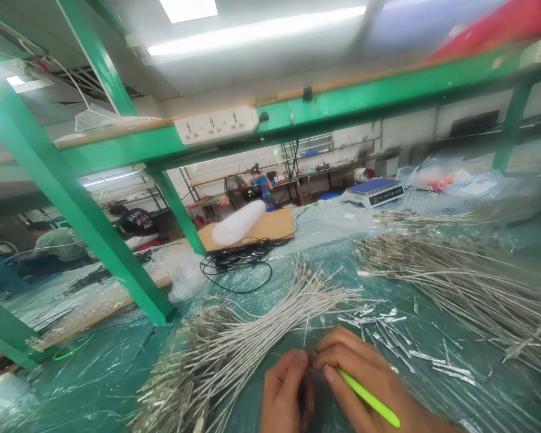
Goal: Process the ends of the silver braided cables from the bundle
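My left hand and my right hand meet at the bottom middle, fingertips pinched together on one thin silver cable whose end sticks up between them. A lime green tool lies in my right hand, gripped under the fingers and pointing down to the right. A fanned pile of grey shielded cables lies just left of and beyond my hands. Short silver foil scraps are scattered to the right of my hands.
A second big cable pile fills the right side. Green frame posts rise at left, a white power strip on the crossbar. Black cord, cardboard, a white roll and a scale sit further back. People work beyond at left.
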The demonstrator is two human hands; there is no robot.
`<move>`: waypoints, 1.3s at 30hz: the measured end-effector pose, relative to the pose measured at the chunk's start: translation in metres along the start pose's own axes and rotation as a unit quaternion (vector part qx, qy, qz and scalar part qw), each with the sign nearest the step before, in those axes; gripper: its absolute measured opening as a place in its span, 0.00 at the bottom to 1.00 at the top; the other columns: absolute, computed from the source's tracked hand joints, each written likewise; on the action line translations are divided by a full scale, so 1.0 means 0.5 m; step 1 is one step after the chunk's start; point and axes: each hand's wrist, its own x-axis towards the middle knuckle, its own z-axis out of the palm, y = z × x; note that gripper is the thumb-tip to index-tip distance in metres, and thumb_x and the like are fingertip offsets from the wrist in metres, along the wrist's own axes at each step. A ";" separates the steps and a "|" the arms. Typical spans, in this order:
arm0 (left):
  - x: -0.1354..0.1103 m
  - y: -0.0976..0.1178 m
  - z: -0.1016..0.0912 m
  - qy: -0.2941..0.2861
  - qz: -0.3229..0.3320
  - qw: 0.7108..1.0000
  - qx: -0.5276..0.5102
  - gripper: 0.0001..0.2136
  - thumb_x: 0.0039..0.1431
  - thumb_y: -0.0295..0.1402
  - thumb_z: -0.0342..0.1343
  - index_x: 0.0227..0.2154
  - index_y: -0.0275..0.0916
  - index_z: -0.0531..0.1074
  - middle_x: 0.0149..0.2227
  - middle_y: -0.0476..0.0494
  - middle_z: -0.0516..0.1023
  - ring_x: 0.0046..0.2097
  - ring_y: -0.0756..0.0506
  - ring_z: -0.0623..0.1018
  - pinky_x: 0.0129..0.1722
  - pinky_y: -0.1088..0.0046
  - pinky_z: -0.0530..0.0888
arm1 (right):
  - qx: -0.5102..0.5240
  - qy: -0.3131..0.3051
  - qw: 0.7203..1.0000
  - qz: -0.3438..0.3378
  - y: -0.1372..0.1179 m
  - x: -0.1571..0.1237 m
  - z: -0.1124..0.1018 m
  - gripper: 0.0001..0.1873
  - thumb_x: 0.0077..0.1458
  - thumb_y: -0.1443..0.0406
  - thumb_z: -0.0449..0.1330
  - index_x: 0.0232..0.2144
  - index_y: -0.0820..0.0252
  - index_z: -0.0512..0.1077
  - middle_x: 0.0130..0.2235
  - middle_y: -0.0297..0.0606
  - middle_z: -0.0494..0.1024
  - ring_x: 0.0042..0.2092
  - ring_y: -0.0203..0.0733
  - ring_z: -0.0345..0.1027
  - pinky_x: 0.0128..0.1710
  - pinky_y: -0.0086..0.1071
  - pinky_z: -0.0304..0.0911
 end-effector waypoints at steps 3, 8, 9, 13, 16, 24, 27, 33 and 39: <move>-0.003 0.001 0.000 -0.002 -0.002 1.000 0.010 0.19 0.56 0.48 0.55 0.18 0.39 0.64 0.11 0.56 0.58 0.15 0.54 0.53 0.15 0.75 0.45 | -0.003 0.006 1.000 0.002 0.001 -0.004 -0.001 0.12 0.59 0.74 0.50 0.36 0.59 0.72 0.34 0.41 0.74 0.37 0.43 0.69 0.35 0.35 0.67; -0.004 0.006 0.000 -0.004 -0.001 1.000 0.021 0.19 0.57 0.48 0.54 0.18 0.39 0.64 0.12 0.57 0.58 0.15 0.54 0.52 0.15 0.75 0.45 | -0.006 0.012 1.000 -0.008 0.004 -0.003 0.000 0.12 0.59 0.74 0.50 0.35 0.60 0.72 0.33 0.41 0.73 0.36 0.42 0.68 0.34 0.35 0.66; -0.003 0.007 0.001 -0.002 -0.001 1.000 0.023 0.19 0.57 0.47 0.54 0.18 0.39 0.64 0.12 0.57 0.58 0.15 0.54 0.52 0.15 0.75 0.45 | -0.006 0.016 1.000 -0.012 0.004 -0.002 0.000 0.12 0.59 0.74 0.50 0.34 0.60 0.72 0.33 0.41 0.73 0.35 0.42 0.68 0.34 0.35 0.66; -0.003 0.006 0.003 0.002 -0.001 1.000 0.024 0.20 0.55 0.48 0.55 0.17 0.40 0.63 0.12 0.57 0.58 0.15 0.54 0.53 0.16 0.76 0.45 | -0.005 0.033 0.999 -0.027 0.006 -0.001 0.002 0.11 0.60 0.75 0.49 0.35 0.61 0.71 0.33 0.41 0.73 0.35 0.41 0.68 0.34 0.35 0.66; -0.004 0.003 0.005 0.007 -0.005 1.000 0.026 0.21 0.52 0.50 0.58 0.17 0.40 0.63 0.12 0.57 0.58 0.15 0.54 0.52 0.15 0.75 0.43 | -0.009 0.036 0.999 -0.019 0.009 -0.006 0.004 0.12 0.60 0.75 0.50 0.38 0.60 0.71 0.35 0.41 0.74 0.38 0.42 0.68 0.36 0.36 0.67; -0.010 0.005 0.010 0.023 -0.024 0.999 -0.019 0.15 0.46 0.46 0.63 0.22 0.37 0.75 0.17 0.53 0.65 0.20 0.52 0.61 0.20 0.77 0.57 | 0.000 0.004 0.998 -0.057 0.024 -0.016 0.017 0.13 0.61 0.73 0.51 0.45 0.57 0.70 0.43 0.43 0.74 0.44 0.44 0.68 0.43 0.39 0.67; -0.010 0.002 0.004 0.052 -0.023 0.998 -0.005 0.15 0.46 0.46 0.62 0.25 0.37 0.77 0.19 0.51 0.70 0.19 0.51 0.61 0.17 0.76 0.55 | 0.014 -0.028 0.995 -0.099 0.021 -0.014 0.018 0.13 0.61 0.72 0.52 0.46 0.57 0.70 0.45 0.43 0.75 0.44 0.44 0.68 0.43 0.38 0.67; 0.005 -0.003 -0.003 0.022 -0.007 0.999 -0.040 0.18 0.53 0.46 0.58 0.16 0.39 0.67 0.11 0.57 0.58 0.14 0.55 0.51 0.14 0.77 0.44 | -0.011 0.010 0.999 -0.043 0.006 -0.010 0.002 0.14 0.59 0.75 0.52 0.42 0.58 0.71 0.39 0.42 0.75 0.40 0.43 0.70 0.39 0.36 0.69; 0.004 0.003 0.000 0.004 -0.006 1.000 -0.026 0.20 0.54 0.47 0.56 0.14 0.39 0.64 0.10 0.56 0.58 0.13 0.55 0.51 0.14 0.76 0.43 | -0.006 0.007 1.000 -0.030 0.006 -0.008 0.002 0.11 0.60 0.74 0.51 0.39 0.60 0.72 0.37 0.43 0.74 0.38 0.44 0.69 0.38 0.37 0.69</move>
